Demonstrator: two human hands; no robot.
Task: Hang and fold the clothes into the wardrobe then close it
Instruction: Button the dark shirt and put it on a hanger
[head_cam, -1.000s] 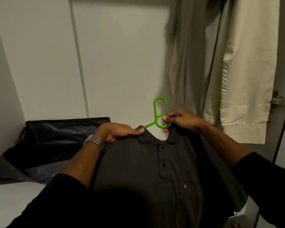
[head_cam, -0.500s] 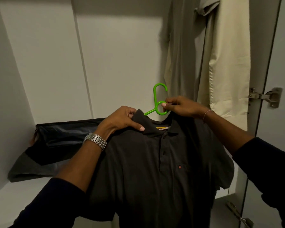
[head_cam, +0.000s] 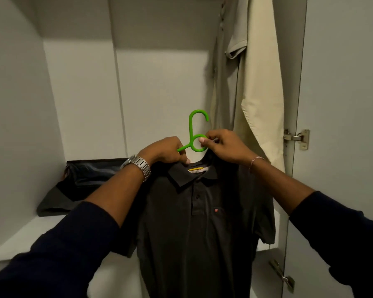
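Head view: left hand [head_cam: 164, 150] gripped the green hanger [head_cam: 195, 134] arm at the dark polo shirt [head_cam: 198, 222] collar; right hand [head_cam: 223, 145] pinched its loop. Open room lay left; cream garments [head_cam: 256, 82] hung close on the right.

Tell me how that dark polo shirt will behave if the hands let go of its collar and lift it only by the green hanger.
The dark polo shirt looks floppy: its body drapes straight down in soft folds, so it will likely sway. The green hanger looks like thin rigid plastic, probably light. With the left hand gripping the collar, the shirt may not be fully seated and could slip.
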